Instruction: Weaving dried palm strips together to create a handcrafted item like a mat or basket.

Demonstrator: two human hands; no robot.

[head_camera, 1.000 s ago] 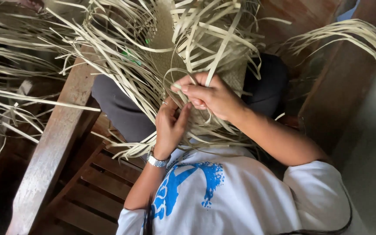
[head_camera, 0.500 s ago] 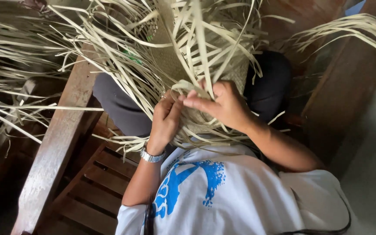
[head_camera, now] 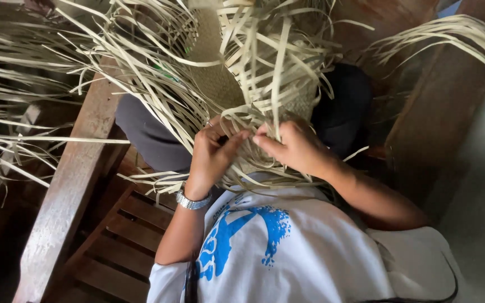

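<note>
A half-woven mat or basket of pale flat straw (head_camera: 215,78) rests on my lap, with long loose strips (head_camera: 141,73) fanning out in all directions. My left hand (head_camera: 211,154), a metal watch on its wrist, pinches strips at the near edge of the weave. My right hand (head_camera: 294,147) grips strips just beside it. The fingertips of both hands almost touch. The strip ends under my fingers are partly hidden by the tangle.
I sit on a wooden bench with a slatted seat (head_camera: 116,247) and a broad worn armrest (head_camera: 65,196) on the left. More straw bundles lie at the left (head_camera: 12,112) and upper right (head_camera: 450,33). A dark wooden board (head_camera: 422,129) stands at the right.
My right hand has dropped from above the left hand to beside it. Both hands now meet fingertip to fingertip, lower on the weave's edge. The loose strips have shifted.
</note>
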